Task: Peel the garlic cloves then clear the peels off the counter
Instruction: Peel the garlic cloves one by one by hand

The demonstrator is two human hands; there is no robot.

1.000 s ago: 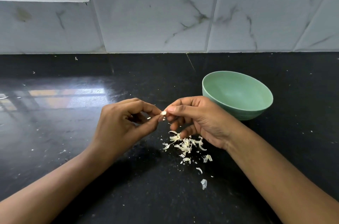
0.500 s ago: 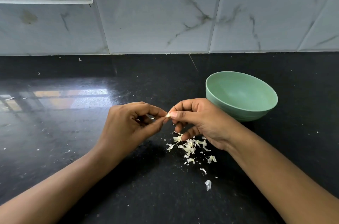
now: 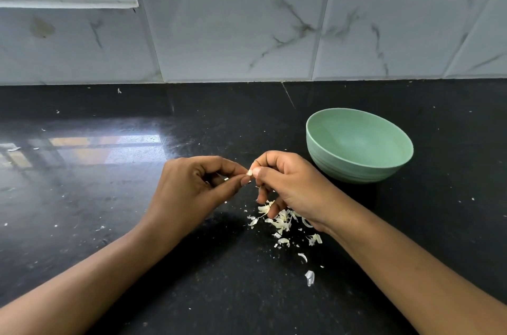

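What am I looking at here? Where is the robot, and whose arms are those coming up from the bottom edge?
There is no robot here: a person works with two bare hands. The camera is worn on the person's head and looks forward and down, so their own arms enter from the bottom of the picture. The left hand and the right hand meet in the middle and pinch a small garlic clove between their fingertips to peel it. Below the right hand, a scatter of pale peels lies on the black counter. A green bowl stands on the counter just beyond the right hand. Behind it all is a marbled tiled wall.
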